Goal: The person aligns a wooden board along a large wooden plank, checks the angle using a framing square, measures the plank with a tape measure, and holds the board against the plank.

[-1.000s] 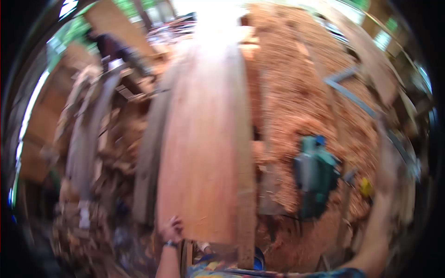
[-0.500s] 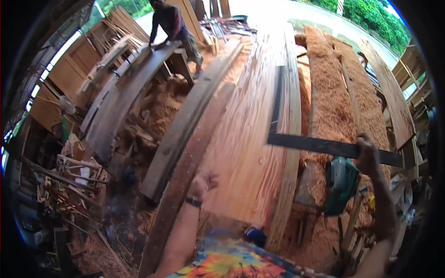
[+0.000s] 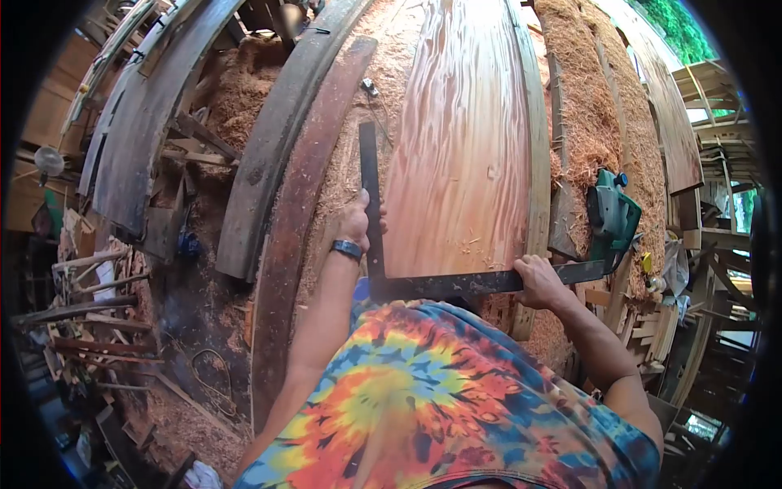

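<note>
**Planed timber, dark steel and sawdust**

My left hand [image 3: 356, 222] and right hand [image 3: 539, 281] press a dark, matt metal framing square [image 3: 423, 285], dulled and spotted, against a freshly planed wooden plank [image 3: 468, 155], smooth, reddish, with flowing grain. Beside it lie rough, weathered grey-brown boards [image 3: 277, 155]. Coarse, fibrous wood shavings [image 3: 582, 106] heap alongside. The electric planer [image 3: 612, 218] wears a green plastic shell. My shirt [image 3: 440, 391] is soft tie-dyed cloth.
</note>
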### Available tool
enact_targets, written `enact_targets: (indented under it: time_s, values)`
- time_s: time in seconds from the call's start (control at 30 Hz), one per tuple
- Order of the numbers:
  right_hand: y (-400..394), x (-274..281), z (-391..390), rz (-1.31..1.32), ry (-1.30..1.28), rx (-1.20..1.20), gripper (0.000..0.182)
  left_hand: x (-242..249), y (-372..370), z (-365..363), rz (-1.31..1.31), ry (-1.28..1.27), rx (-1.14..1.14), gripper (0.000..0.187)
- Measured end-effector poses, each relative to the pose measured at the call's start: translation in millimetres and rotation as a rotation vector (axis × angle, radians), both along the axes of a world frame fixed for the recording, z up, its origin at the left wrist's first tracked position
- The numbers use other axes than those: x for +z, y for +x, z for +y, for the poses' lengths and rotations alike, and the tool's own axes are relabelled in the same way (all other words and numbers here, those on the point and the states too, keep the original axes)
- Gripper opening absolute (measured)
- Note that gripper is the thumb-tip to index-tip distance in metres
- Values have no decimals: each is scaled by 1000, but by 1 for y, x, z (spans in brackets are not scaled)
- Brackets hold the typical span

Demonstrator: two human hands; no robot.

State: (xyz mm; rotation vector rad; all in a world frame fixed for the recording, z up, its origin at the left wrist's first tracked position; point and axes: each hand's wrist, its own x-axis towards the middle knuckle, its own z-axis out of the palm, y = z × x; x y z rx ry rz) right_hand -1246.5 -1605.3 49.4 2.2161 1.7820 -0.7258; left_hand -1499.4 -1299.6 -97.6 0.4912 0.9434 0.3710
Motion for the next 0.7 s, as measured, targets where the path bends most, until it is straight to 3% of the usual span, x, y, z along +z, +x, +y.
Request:
enact_targets:
  time_s: [0.07, 0.2, 0.33, 0.4, 0.43, 0.6, 0.7]
  values:
    - [-6, -4, 9, -7, -221, 63, 46, -11, -5, -6, 12, -1, -5, 49]
    - [-9, -16, 56, 33, -415, -11, 34, -10, -13, -16, 20, 21, 19, 52]
    - [-30, -40, 153, 460, 238, -116, 28, -3, -7, -17, 29, 24, 70, 51]
    - [-48, -39, 227, 777, 132, -496, 24, -3, -5, -17, 49, 29, 81, 50]
    - [-54, -53, 261, 932, 201, -653, 25, -3, -4, -18, 59, 27, 76, 50]
    - [-74, -67, 375, 851, 169, -1001, 21, -1, -2, -20, 99, 33, 88, 47]
    - [-79, -73, 396, 729, 201, -978, 18, 2, -2, -23, 95, 45, 111, 46]
